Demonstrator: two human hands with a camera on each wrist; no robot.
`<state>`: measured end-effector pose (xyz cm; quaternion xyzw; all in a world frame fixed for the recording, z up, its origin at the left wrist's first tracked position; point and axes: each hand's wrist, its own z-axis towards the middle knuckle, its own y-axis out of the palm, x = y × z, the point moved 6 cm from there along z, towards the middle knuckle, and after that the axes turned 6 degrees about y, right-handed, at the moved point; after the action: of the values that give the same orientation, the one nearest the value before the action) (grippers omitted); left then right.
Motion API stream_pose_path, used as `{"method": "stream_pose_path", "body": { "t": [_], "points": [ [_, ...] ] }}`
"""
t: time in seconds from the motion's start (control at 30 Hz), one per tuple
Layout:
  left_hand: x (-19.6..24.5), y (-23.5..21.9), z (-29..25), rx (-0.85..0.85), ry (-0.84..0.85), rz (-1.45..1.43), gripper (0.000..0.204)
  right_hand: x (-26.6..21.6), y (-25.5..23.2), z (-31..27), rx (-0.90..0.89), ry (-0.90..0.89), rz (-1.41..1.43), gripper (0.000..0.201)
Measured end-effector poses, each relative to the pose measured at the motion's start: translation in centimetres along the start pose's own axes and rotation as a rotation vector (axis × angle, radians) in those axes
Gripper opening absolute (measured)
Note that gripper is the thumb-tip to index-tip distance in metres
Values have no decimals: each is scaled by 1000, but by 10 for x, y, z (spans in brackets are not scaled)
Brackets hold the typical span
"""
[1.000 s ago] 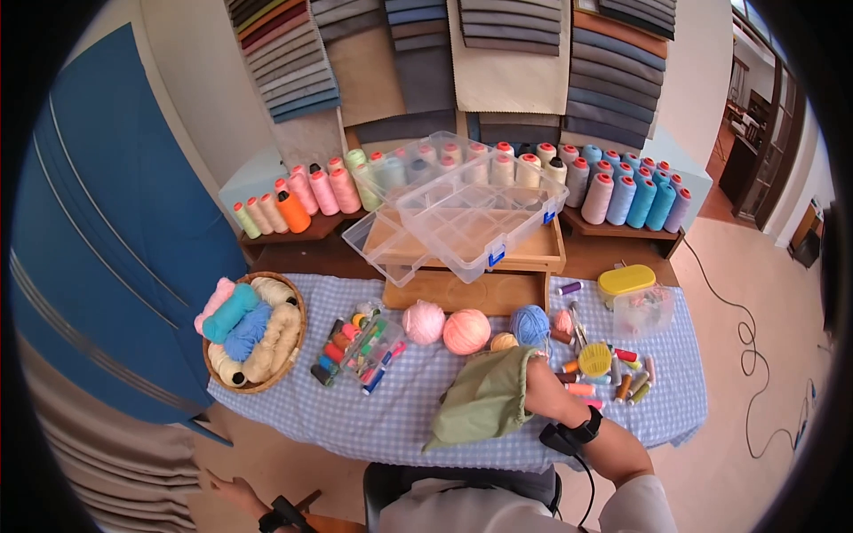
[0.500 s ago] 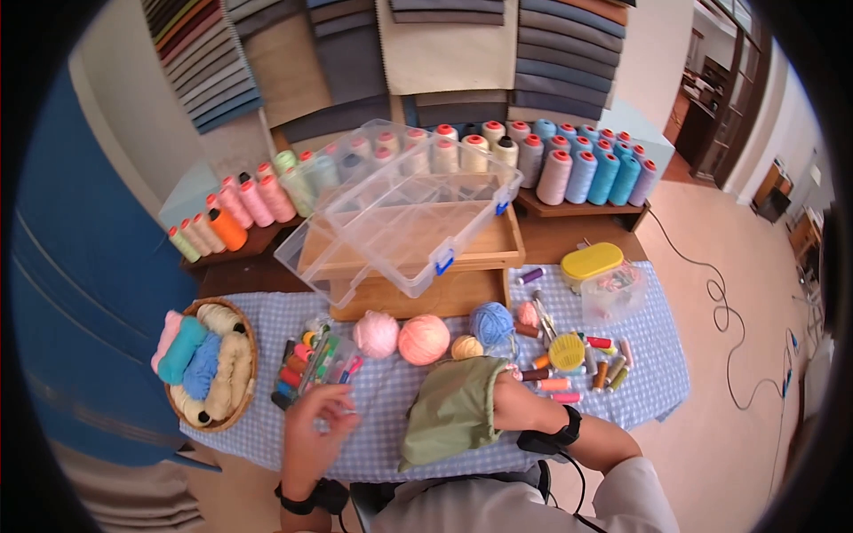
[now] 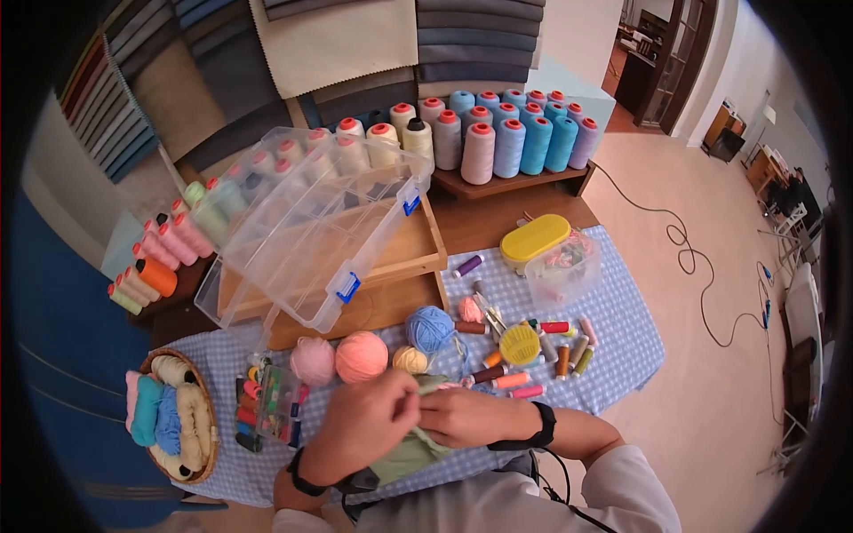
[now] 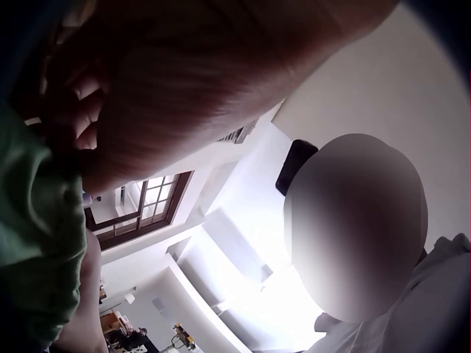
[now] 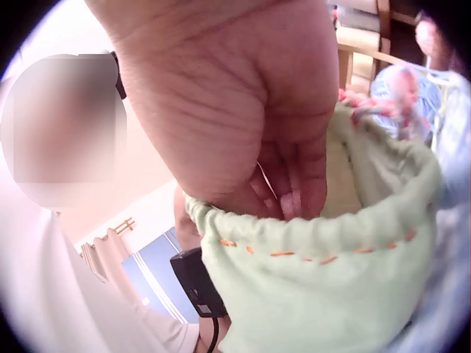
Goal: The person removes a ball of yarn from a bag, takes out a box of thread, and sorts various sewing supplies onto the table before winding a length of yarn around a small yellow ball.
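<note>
A light green drawstring bag [image 3: 404,460] with orange stitching round its mouth [image 5: 324,259] lies at the table's front, partly hidden under both hands. My right hand [image 3: 471,417] is at the bag's mouth, its fingers curled down inside the rim in the right wrist view. Facing it, my left hand [image 3: 369,422] has its fingers bent at the same opening, close against the right fingers. Green cloth [image 4: 40,220] presses near the left palm in the left wrist view. A pink and white cord [image 5: 379,107] trails from the rim. What lies inside the bag is hidden.
Beyond the hands sit pink [image 3: 313,360], peach [image 3: 361,356] and blue yarn balls [image 3: 430,329]. Small thread spools [image 3: 562,362] and a yellow round object [image 3: 519,345] lie right. A basket of yarn [image 3: 210,417] is left; a clear divided case [image 3: 311,231] leans behind.
My left hand has come up from low on the left, over the table, to the bag's mouth. The right hand has drawn back from inside the bag to its rim. The head view has swung right.
</note>
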<state>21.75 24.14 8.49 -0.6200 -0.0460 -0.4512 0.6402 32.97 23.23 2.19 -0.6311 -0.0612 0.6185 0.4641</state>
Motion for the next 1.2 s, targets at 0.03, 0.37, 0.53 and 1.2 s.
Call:
{"method": "stream_pose_path", "body": {
  "t": [0.03,0.37,0.53,1.2],
  "points": [
    [-3,-17,-1,51,-87,-70,13,-7,-17,1,135,-67,39,21],
    [-11,-64,-14,49,-175,-229,14,18,-39,1,130,334,-6,40],
    [-17,-74,-19,17,-154,-195,15,18,-48,-3,141,373,202,21],
    [11,-60,-37,-201,214,56,25,-4,-36,-6,-408,234,-85,35]
  ]
}}
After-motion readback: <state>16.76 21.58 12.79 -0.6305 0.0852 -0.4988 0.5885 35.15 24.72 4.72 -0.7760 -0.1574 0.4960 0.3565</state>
